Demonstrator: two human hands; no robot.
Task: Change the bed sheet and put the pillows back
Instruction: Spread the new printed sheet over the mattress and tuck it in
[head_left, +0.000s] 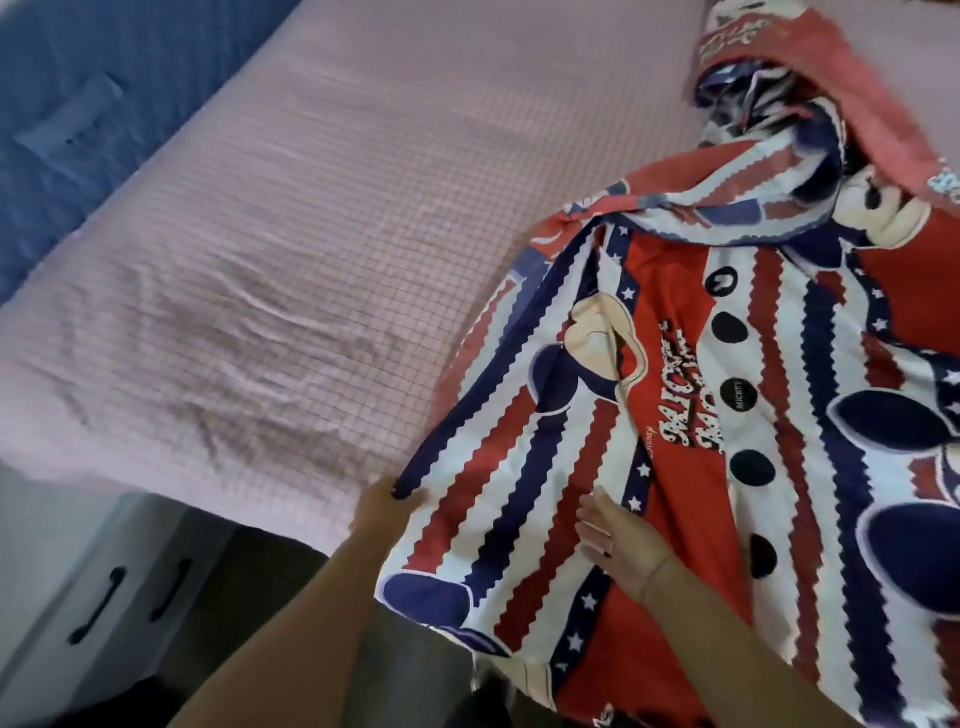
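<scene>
Two hands on sheet (675, 364): left hand (387, 501) apparently pinching its corner, right hand (618, 540) flat, fingers (592, 519) apart; overhang may drag it down.

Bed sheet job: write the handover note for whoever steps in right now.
Left hand grips the edge of the striped sheet at the near side of the bed. Right hand lies open, flat on the sheet.
The sheet lies over only the right part of the pink checked cover; its far end is bunched up.
Done: sheet on the bed, partly unfolded.
Left: spread it over the bare left side, smooth it, put the pillows back. No pillow is plainly in view.
</scene>
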